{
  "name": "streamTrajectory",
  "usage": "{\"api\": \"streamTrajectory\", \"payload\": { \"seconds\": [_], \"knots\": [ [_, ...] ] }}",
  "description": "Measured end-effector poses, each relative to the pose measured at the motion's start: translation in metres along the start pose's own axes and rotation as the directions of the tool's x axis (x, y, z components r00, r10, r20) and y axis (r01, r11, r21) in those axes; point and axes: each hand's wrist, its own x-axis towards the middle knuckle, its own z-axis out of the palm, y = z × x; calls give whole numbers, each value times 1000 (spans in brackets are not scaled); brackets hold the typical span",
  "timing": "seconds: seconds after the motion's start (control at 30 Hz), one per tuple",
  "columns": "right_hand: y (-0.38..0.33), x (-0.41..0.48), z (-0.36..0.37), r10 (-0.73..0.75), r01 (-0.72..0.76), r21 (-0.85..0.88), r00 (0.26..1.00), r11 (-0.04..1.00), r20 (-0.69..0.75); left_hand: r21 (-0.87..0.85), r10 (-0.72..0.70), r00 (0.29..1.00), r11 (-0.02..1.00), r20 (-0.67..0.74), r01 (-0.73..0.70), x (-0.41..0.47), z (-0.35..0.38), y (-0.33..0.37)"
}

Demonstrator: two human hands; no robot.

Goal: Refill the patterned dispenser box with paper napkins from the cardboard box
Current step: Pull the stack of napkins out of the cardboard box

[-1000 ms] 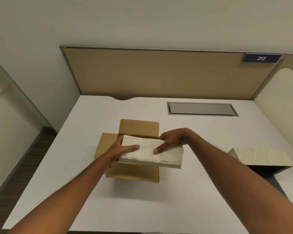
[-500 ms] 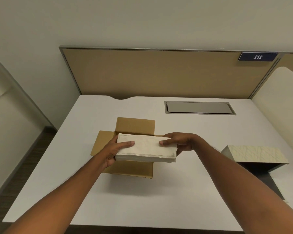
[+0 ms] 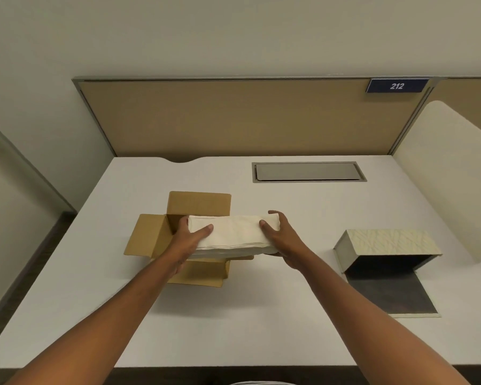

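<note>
A thick stack of white paper napkins (image 3: pixel 233 234) is held level just above the open cardboard box (image 3: pixel 150 237), which sits left of the desk's middle with its flaps spread. My left hand (image 3: pixel 189 240) grips the stack's left end, thumb on top. My right hand (image 3: pixel 282 240) grips the right end the same way. The patterned dispenser box (image 3: pixel 386 243) lies on its side to the right, cream with an embossed pattern, its dark inside open toward me and its dark-lined lid (image 3: pixel 386 295) flat on the desk.
Everything rests on a white desk (image 3: pixel 233 329). A tan partition (image 3: pixel 233 118) with a "212" plate (image 3: pixel 396 85) closes the back. A grey cable hatch (image 3: pixel 307 172) is set in the desk behind. A cream panel (image 3: pixel 450 176) stands at the right.
The napkin stack has levelled out and moved slightly right over the cardboard box. My right hand slid from the stack's top to its right end. The view shifted, showing more of the dispenser's lid.
</note>
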Motion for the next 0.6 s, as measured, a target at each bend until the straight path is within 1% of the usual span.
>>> {"api": "streamTrajectory", "payload": {
  "seconds": [0.1,0.27,0.33,0.4,0.47,0.53,0.6],
  "knots": [
    [5,-5,-19,31,-34,-70,998,997,-46,15,-39,999,999,38,39,-8,17,3],
    [23,-11,-58,20,-24,-223,1000,975,-18,17,-95,991,995,94,94,-20,53,3],
    [32,-14,-74,30,-36,-254,999,967,-29,-6,-111,989,994,94,112,-25,72,2],
    [41,-19,-90,62,-74,-238,996,968,-57,-43,-133,985,989,106,138,-29,90,-1],
    [56,-22,-106,126,-139,-216,989,966,-73,-54,-169,973,982,159,179,-34,107,-5],
    [70,-27,-124,175,-184,-163,982,969,-71,-44,-207,944,973,259,225,-38,121,-7],
    [77,-34,-143,224,-228,-90,973,969,-53,-34,-229,897,965,377,260,-39,133,-9]
  ]
}}
